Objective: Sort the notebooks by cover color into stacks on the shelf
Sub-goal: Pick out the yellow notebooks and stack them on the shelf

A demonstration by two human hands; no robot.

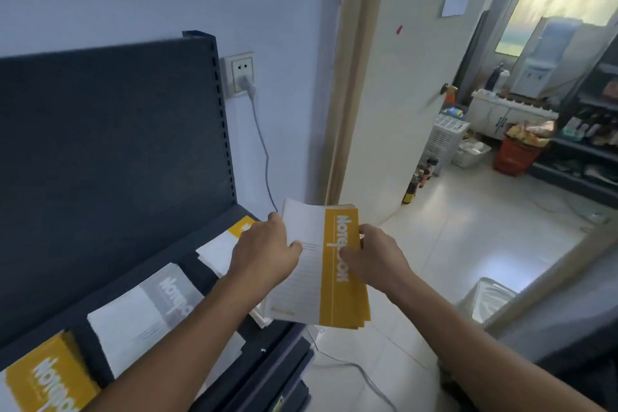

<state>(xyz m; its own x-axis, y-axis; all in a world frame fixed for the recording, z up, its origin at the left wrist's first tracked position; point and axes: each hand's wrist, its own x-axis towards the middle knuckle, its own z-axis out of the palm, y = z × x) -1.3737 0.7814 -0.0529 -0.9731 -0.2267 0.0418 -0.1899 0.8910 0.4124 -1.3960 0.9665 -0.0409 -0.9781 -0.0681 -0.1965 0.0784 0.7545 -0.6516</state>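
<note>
A small bundle of yellow-and-white notebooks point(337, 298) is held in the air past the right end of the dark shelf point(187, 264). My left hand point(264, 254) grips its white left side, thumb on the cover. My right hand point(374, 257) grips its yellow right edge. On the shelf lie a yellow-and-white notebook pile point(220, 244) partly under my left hand, a grey-and-white notebook stack point(147, 314) in the middle, and a yellow notebook stack point(46, 378) at the lower left.
The shelf's dark back panel point(110, 150) rises behind the stacks. A wall socket point(239, 73) with a plugged cable hangs beside it. An open doorway on the right leads to a tiled floor point(468, 244) with bottles, baskets and cabinets.
</note>
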